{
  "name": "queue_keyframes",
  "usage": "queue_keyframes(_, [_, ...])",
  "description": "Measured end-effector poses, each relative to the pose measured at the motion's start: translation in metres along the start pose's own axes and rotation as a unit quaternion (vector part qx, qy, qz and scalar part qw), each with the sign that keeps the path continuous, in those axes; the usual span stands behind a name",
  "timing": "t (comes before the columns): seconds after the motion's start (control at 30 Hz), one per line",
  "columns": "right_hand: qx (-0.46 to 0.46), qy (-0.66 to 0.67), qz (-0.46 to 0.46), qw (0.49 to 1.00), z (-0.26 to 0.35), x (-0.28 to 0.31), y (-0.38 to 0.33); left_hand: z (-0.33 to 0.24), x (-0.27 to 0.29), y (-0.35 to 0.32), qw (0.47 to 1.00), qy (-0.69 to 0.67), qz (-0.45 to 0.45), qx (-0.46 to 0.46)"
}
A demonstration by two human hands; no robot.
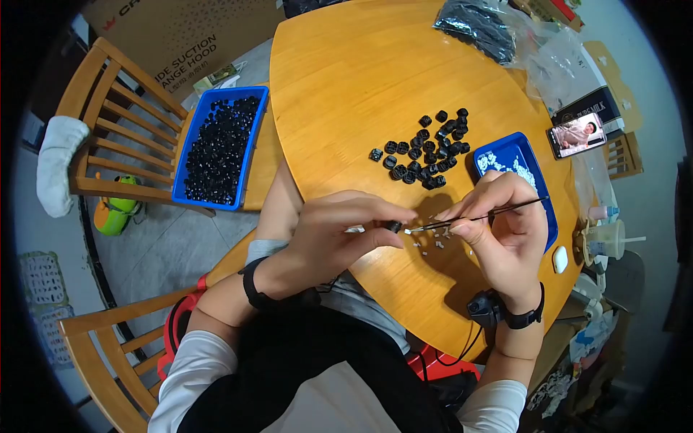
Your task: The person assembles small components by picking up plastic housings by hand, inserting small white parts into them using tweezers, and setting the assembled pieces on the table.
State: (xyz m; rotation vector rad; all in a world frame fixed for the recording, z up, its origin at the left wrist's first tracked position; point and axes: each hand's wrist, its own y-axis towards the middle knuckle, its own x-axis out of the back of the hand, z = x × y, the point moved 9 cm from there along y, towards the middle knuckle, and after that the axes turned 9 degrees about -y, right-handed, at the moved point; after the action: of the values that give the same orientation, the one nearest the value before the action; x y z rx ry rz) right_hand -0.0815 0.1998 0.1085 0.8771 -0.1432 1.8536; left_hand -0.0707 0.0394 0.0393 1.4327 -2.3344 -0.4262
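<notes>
Between the thumb and fingers of my left hand [339,227] is a small black plastic part [393,226]. My right hand [505,224] pinches a pair of thin dark tweezers [473,219], which slant down to the left. A tiny white piece [408,232] shows at their tips, close beside the black part; whether it touches cannot be seen. Below the tips, several small white bits [439,244] lie loose on the table. Past my hands, a cluster of black parts [429,155] is spread over the wood. The blue tray [552,224] by my right hand holds many white pieces.
A larger blue tray [244,180] full of small black parts rests on a chair at the left. Along the right side of the round table [346,72] are a phone [577,136], a white case [560,260] and a cup with a straw [605,239]. Plastic bags [476,32] lie at the far right.
</notes>
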Motion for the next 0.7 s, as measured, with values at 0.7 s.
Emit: queue_keyframes(0.7, [0.024, -0.018, -0.083, 0.996, 0.01, 0.0, -0.003, 0.013, -0.014, -0.003, 0.968, -0.227, -0.041, 0.099])
